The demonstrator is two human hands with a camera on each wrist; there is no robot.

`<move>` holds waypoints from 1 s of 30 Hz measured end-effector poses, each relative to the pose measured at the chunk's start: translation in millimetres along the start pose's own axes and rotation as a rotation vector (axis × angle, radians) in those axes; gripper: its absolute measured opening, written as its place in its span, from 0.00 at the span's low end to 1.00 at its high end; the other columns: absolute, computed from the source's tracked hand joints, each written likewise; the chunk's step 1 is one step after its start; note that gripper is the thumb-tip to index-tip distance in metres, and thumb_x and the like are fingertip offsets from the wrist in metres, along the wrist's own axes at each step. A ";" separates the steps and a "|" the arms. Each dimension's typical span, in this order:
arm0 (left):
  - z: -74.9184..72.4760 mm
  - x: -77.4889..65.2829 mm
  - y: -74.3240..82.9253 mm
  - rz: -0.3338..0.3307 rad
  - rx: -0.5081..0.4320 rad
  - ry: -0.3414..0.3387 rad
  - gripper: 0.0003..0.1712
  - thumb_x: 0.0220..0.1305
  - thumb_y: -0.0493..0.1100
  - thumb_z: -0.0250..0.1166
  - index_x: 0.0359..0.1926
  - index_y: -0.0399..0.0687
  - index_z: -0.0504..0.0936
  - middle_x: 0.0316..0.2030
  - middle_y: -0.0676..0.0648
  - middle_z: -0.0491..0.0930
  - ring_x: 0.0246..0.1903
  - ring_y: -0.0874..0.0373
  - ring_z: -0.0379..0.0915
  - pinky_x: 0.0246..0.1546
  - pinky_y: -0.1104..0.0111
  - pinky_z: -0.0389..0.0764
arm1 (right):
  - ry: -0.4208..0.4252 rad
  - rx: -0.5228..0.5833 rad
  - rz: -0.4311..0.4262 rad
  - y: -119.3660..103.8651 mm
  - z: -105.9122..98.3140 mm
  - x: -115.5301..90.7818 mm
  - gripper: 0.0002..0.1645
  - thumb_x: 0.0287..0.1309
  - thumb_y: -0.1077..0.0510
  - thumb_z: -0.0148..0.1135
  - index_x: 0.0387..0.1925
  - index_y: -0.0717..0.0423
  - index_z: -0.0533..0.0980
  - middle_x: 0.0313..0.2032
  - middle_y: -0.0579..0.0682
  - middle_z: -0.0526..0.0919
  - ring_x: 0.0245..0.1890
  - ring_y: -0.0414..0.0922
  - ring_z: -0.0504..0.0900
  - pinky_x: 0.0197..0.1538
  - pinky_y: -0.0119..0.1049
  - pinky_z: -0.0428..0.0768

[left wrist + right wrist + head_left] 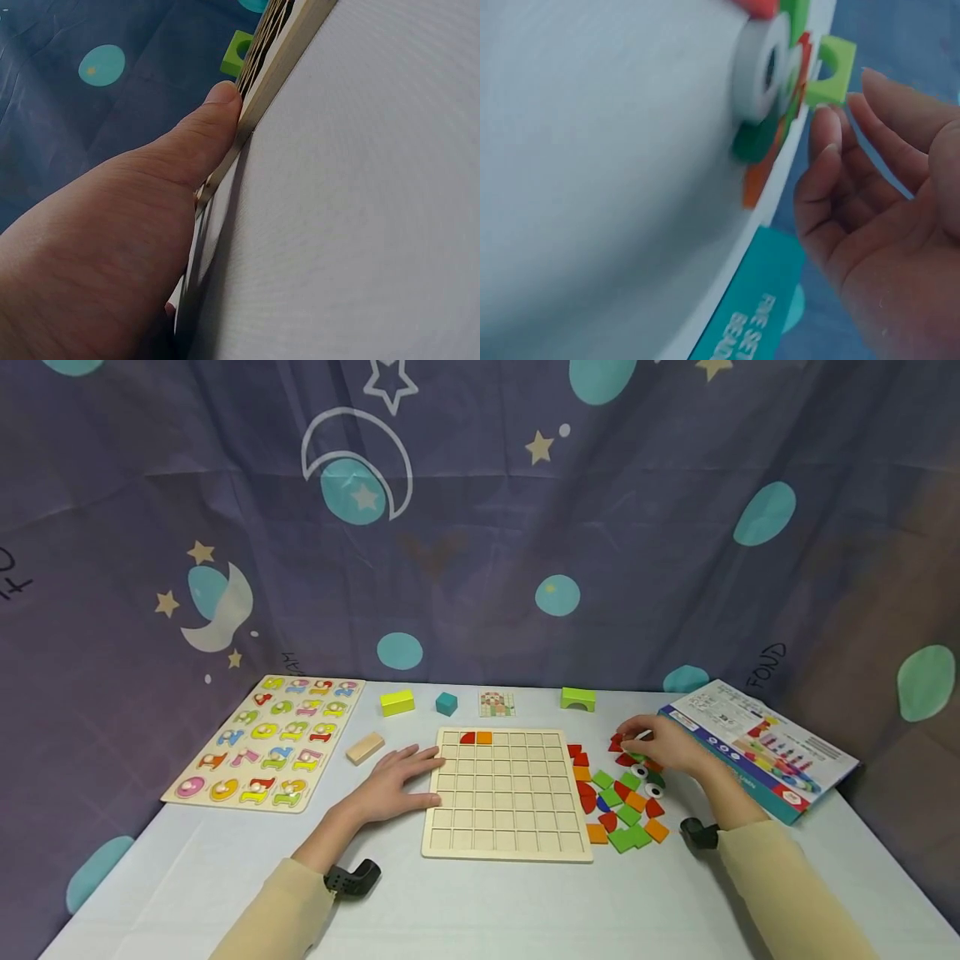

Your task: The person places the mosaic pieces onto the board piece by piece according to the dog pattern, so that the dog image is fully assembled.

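Observation:
A wooden grid board lies flat in the middle of the table. In its top row sit a red rounded piece and an orange square. My left hand rests at the board's left edge, fingers spread and fairly straight; in the left wrist view the thumb touches the board's side. My right hand hovers at the far end of a pile of coloured pieces, fingers loosely bent beside a red piece. In the right wrist view, no piece shows between the thumb and fingers.
A number puzzle board lies at the left, a game box at the right. Behind the grid board stand a yellow block, a teal cube, a pattern card and a green arch block. A plain wooden block lies left.

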State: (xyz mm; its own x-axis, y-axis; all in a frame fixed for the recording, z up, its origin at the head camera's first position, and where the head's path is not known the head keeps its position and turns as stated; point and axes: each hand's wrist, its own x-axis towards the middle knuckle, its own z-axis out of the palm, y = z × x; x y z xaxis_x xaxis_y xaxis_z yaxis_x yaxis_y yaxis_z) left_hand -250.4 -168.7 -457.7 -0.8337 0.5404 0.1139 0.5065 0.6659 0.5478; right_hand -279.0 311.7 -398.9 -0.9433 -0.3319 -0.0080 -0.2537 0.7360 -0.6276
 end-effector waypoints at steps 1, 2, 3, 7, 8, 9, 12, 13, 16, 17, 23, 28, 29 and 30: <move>-0.2 0.0 0.0 -0.001 0.001 0.000 0.40 0.62 0.63 0.69 0.72 0.54 0.73 0.74 0.51 0.62 0.76 0.43 0.45 0.73 0.43 0.44 | -0.002 -0.007 0.012 2.6 -0.7 -0.8 0.20 0.68 0.59 0.63 0.54 0.70 0.77 0.44 0.58 0.82 0.42 0.54 0.79 0.44 0.41 0.82; -0.4 -0.1 0.1 -0.002 0.002 0.000 0.40 0.62 0.63 0.69 0.72 0.54 0.73 0.74 0.52 0.62 0.76 0.43 0.45 0.73 0.43 0.44 | -0.003 -0.013 0.024 5.0 -1.1 -1.2 0.20 0.68 0.59 0.63 0.54 0.70 0.78 0.44 0.57 0.82 0.42 0.54 0.78 0.44 0.40 0.82; -0.6 -0.1 0.2 -0.001 0.002 -0.001 0.40 0.63 0.63 0.69 0.72 0.54 0.73 0.74 0.52 0.62 0.76 0.43 0.45 0.73 0.44 0.44 | -0.004 -0.019 0.036 7.2 -1.5 -2.0 0.19 0.68 0.59 0.63 0.54 0.69 0.78 0.43 0.57 0.82 0.42 0.54 0.78 0.43 0.40 0.82; -1.0 -0.4 0.9 0.005 -0.004 -0.003 0.40 0.63 0.63 0.69 0.72 0.53 0.73 0.74 0.51 0.62 0.76 0.42 0.45 0.73 0.43 0.44 | -0.001 -0.048 0.056 13.9 -3.1 -3.8 0.18 0.67 0.59 0.64 0.52 0.68 0.78 0.42 0.55 0.81 0.41 0.52 0.77 0.41 0.38 0.81; -1.1 -0.5 1.0 0.005 -0.004 -0.004 0.40 0.63 0.63 0.69 0.72 0.53 0.73 0.74 0.51 0.62 0.76 0.42 0.45 0.73 0.43 0.44 | -0.003 -0.051 0.054 14.5 -3.6 -4.3 0.17 0.67 0.59 0.64 0.52 0.69 0.78 0.41 0.55 0.81 0.40 0.53 0.77 0.40 0.38 0.81; -1.1 -0.6 1.1 0.006 -0.004 -0.004 0.40 0.63 0.63 0.69 0.72 0.53 0.73 0.74 0.50 0.62 0.76 0.42 0.45 0.73 0.43 0.44 | -0.003 -0.052 0.054 14.7 -4.0 -4.8 0.17 0.67 0.59 0.65 0.51 0.69 0.78 0.41 0.55 0.81 0.40 0.53 0.77 0.40 0.38 0.80; -1.2 -0.7 1.1 0.008 0.001 -0.002 0.40 0.63 0.63 0.69 0.71 0.53 0.73 0.74 0.50 0.62 0.76 0.42 0.46 0.73 0.43 0.44 | -0.006 -0.053 0.048 14.0 -4.7 -5.8 0.18 0.67 0.59 0.65 0.51 0.69 0.78 0.40 0.56 0.81 0.40 0.52 0.76 0.39 0.37 0.80; -1.2 -0.7 1.0 0.009 0.003 0.000 0.40 0.63 0.63 0.69 0.71 0.53 0.73 0.74 0.50 0.63 0.76 0.42 0.46 0.73 0.43 0.44 | -0.009 -0.055 0.045 14.0 -4.9 -5.8 0.17 0.66 0.59 0.66 0.50 0.69 0.78 0.40 0.56 0.81 0.39 0.52 0.76 0.39 0.37 0.80; -1.4 -0.3 0.9 0.016 0.004 0.002 0.40 0.63 0.62 0.69 0.71 0.53 0.73 0.74 0.50 0.63 0.76 0.42 0.46 0.73 0.43 0.44 | -0.016 -0.065 0.036 14.4 -5.2 -5.4 0.17 0.66 0.58 0.66 0.49 0.68 0.79 0.39 0.54 0.81 0.39 0.51 0.76 0.39 0.37 0.79; -1.3 -0.1 0.8 0.017 0.005 0.003 0.40 0.63 0.62 0.69 0.71 0.53 0.73 0.74 0.50 0.63 0.76 0.42 0.46 0.73 0.43 0.44 | -0.018 -0.067 0.034 15.1 -5.0 -4.8 0.17 0.66 0.58 0.66 0.49 0.67 0.79 0.39 0.54 0.81 0.38 0.51 0.76 0.39 0.37 0.79; -1.5 0.6 1.3 0.012 0.002 0.001 0.40 0.63 0.63 0.69 0.71 0.53 0.73 0.74 0.51 0.63 0.76 0.42 0.46 0.73 0.43 0.44 | -0.044 -0.078 0.041 14.0 -2.7 -0.3 0.16 0.64 0.58 0.67 0.48 0.66 0.80 0.38 0.51 0.80 0.37 0.49 0.75 0.41 0.40 0.79; -1.5 0.1 2.1 0.010 -0.007 -0.003 0.40 0.63 0.63 0.69 0.71 0.53 0.73 0.74 0.50 0.62 0.76 0.42 0.45 0.73 0.43 0.44 | -0.052 -0.072 0.085 7.3 -3.3 5.4 0.17 0.66 0.59 0.66 0.50 0.67 0.78 0.39 0.54 0.80 0.37 0.50 0.75 0.40 0.40 0.80; -1.4 0.0 2.1 0.008 -0.008 -0.003 0.40 0.63 0.63 0.69 0.71 0.53 0.73 0.74 0.50 0.62 0.76 0.42 0.45 0.73 0.43 0.44 | -0.046 -0.074 0.089 7.0 -3.4 7.8 0.17 0.66 0.59 0.66 0.50 0.68 0.78 0.39 0.54 0.80 0.37 0.50 0.75 0.40 0.40 0.80; -1.3 -0.1 2.0 0.007 -0.009 -0.003 0.40 0.63 0.63 0.69 0.71 0.53 0.73 0.74 0.50 0.62 0.76 0.42 0.45 0.73 0.43 0.44 | -0.042 -0.081 0.089 7.6 -3.6 10.3 0.17 0.66 0.59 0.66 0.50 0.68 0.78 0.39 0.55 0.79 0.37 0.51 0.75 0.40 0.40 0.80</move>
State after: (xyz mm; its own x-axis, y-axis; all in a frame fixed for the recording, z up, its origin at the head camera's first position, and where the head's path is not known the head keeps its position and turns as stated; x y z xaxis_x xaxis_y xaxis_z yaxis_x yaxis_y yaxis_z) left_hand -249.6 -168.1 -455.6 -0.8295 0.5465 0.1154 0.5103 0.6576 0.5542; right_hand -291.5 316.0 -400.9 -0.9535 -0.2860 -0.0948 -0.1869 0.8083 -0.5583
